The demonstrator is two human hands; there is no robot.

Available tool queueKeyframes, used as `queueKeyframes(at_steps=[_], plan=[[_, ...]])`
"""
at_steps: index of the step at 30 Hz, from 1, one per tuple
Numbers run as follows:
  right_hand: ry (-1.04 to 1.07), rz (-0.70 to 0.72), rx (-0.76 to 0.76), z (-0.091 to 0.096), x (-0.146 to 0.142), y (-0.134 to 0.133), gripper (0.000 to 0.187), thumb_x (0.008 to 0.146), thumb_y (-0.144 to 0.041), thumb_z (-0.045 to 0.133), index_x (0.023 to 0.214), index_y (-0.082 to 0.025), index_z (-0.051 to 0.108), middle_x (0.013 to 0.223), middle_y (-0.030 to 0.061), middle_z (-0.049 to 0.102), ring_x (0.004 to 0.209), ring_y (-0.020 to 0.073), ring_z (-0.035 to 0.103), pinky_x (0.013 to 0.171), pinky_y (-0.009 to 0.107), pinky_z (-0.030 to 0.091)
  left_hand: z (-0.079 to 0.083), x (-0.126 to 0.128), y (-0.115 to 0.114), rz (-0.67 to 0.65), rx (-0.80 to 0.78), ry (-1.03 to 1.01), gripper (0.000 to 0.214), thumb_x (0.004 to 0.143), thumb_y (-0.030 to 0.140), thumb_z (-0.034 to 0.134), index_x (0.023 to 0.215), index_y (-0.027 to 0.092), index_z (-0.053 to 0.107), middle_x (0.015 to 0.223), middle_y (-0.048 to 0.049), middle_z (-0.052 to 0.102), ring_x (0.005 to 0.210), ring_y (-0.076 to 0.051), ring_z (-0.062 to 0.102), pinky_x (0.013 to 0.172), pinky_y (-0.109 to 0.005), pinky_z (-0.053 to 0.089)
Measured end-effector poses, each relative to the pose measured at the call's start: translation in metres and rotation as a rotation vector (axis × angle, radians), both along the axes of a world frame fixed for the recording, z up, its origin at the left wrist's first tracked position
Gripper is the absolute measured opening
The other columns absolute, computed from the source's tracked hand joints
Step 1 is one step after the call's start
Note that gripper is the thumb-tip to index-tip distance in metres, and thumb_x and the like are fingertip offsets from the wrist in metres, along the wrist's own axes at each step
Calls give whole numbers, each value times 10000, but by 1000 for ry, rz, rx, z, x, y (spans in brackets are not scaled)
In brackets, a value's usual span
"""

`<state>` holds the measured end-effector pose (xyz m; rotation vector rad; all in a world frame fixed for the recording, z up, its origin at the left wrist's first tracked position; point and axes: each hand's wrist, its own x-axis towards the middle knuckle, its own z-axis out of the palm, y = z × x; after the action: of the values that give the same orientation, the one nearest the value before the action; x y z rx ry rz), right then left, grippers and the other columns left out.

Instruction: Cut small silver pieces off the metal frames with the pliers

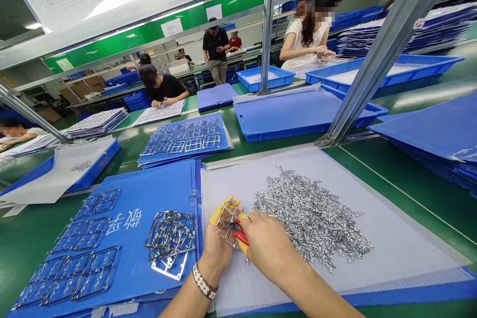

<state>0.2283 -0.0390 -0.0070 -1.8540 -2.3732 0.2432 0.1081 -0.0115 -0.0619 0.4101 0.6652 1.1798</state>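
In the head view my left hand (pixel 217 247), with yellow finger covers and a beaded bracelet at the wrist, holds up a small silvery metal frame (pixel 225 204) with cross bars. My right hand (pixel 269 244) is closed around red-handled pliers (pixel 240 237), whose jaws are at the frame; their tips are hard to make out. Right beside both hands, a large heap of small shiny metal pieces (pixel 309 213) lies on a whitish translucent sheet (pixel 395 228). A tangled pile of metal frames (pixel 171 236) rests on a blue board (pixel 137 258) to the left.
More metal frames (pixel 95 273) lie in rows on the blue board's left side. Behind are a stack of blue sheets topped with frames (pixel 182 136) and a covered blue tray (pixel 286 112). A slanting metal post (pixel 367 69) rises at right. Several people work beyond.
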Motion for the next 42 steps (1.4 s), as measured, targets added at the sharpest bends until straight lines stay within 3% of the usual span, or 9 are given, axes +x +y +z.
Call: queueKeyframes(at_steps=[4, 8, 17, 30, 42], plan=[[-18, -33, 59, -4, 10, 0, 252, 788, -208, 584, 1033, -179, 634, 899, 94, 684, 843, 238, 631, 717, 331, 435, 4, -2, -1, -50, -49, -44, 352, 824, 356, 579, 1102, 159, 670, 1152, -117, 656, 1023, -249, 610, 950, -389, 424], [-52, -109, 109, 1, 19, 3, 184, 808, -282, 581, 961, -198, 637, 914, 81, 673, 887, 250, 604, 739, 346, 408, 4, -2, -3, -109, -119, -88, 343, 858, 370, 524, 1089, 166, 674, 1175, -107, 645, 1027, -233, 603, 923, -364, 445], [-36, -94, 84, 1, 17, 8, 235, 834, -308, 551, 1007, -177, 642, 929, 94, 669, 904, 272, 595, 747, 380, 406, -3, -1, -4, -84, -110, -34, 327, 850, 359, 539, 1087, 188, 684, 1168, -92, 651, 1123, -251, 559, 958, -371, 430], [-34, -105, 67, 2, 20, 7, 184, 807, -269, 567, 957, -192, 640, 916, 85, 673, 889, 244, 598, 745, 340, 396, 5, 0, -5, -92, -120, -67, 318, 873, 354, 504, 1073, 184, 684, 1153, -89, 655, 950, -207, 618, 877, -333, 463], [-45, -93, 40, 2, 16, 10, 169, 791, -202, 566, 935, -181, 652, 876, 80, 675, 839, 251, 633, 687, 334, 425, -1, 0, -6, -63, -89, 27, 316, 828, 309, 573, 1106, 193, 669, 1175, -91, 645, 1006, -218, 603, 814, -306, 476]])
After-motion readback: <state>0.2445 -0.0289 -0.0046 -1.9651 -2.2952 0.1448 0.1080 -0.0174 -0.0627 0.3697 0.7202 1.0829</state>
